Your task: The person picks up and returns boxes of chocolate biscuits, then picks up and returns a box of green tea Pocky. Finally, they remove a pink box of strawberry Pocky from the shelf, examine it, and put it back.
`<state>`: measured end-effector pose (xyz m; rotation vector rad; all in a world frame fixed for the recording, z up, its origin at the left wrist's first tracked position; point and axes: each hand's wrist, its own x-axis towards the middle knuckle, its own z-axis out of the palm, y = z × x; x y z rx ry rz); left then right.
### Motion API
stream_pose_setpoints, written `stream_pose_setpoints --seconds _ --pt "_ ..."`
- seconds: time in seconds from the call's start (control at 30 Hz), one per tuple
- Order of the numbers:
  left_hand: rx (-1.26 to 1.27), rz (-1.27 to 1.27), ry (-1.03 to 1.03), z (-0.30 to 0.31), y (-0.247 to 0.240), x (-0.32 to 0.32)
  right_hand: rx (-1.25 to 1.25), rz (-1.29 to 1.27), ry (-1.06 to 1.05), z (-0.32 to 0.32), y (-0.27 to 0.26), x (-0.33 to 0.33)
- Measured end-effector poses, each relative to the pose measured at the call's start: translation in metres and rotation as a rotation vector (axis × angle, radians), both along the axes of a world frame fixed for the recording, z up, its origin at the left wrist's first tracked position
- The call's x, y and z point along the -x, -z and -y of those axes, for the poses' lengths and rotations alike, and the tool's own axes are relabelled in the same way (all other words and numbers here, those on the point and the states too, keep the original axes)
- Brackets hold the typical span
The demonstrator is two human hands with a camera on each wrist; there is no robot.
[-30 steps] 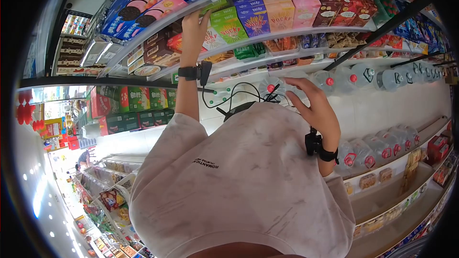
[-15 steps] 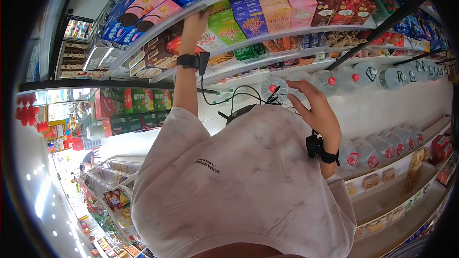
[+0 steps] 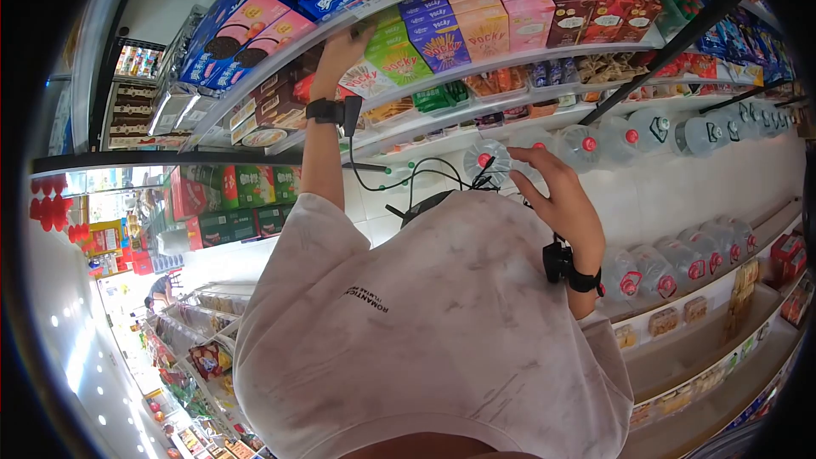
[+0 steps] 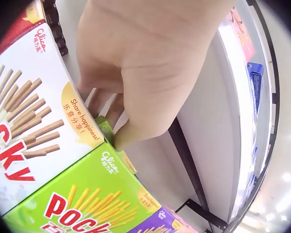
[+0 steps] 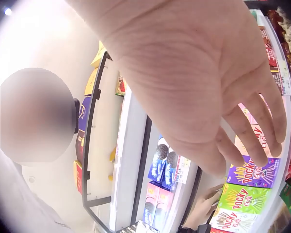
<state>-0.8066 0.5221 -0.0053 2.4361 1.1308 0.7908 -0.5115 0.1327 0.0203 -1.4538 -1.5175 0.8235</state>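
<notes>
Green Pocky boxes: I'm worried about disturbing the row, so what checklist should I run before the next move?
1. Left hand on a green box: ok, thumb and fingers pinch it.
2. Pinched box fully visible: not ok, the hand covers part.
3. Firmness of the pinch: cannot tell.
4. White box and purple box in the row: ok, either side of the green front.
5. Right hand free: ok, holding nothing.
</notes>
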Motion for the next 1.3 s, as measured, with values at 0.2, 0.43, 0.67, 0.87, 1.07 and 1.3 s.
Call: stream_pose_setpoints --seconds 0.2,0.43,0.67,0.87,1.07,1.3 --pt "0.021 0.013 0.018 -0.011 0.009 0.0 0.013 -0.001 0.012 0.001 0.002 0.0" --pt "0.21 -0.087 -0.08 -0.017 0.003 -0.001 0.032 0.0 0.025 0.003 0.002 0.002" --pt "0.348 -0.084 -0.1 -0.007 -0.013 -0.015 0.014 0.012 0.019 0.005 0.004 0.003" --pt "0.369 -0.115 -0.036 -0.018 -0.003 -0.011 0.002 0.044 0.032 0.006 0.006 0.004" --pt "0.399 -0.179 -0.068 0.001 -0.028 -0.021 0.013 0.042 0.015 0.006 0.007 0.005" --pt "0.35 -0.056 -0.005 -0.013 -0.011 -0.014 0.023 0.067 0.024 0.007 0.009 0.004"
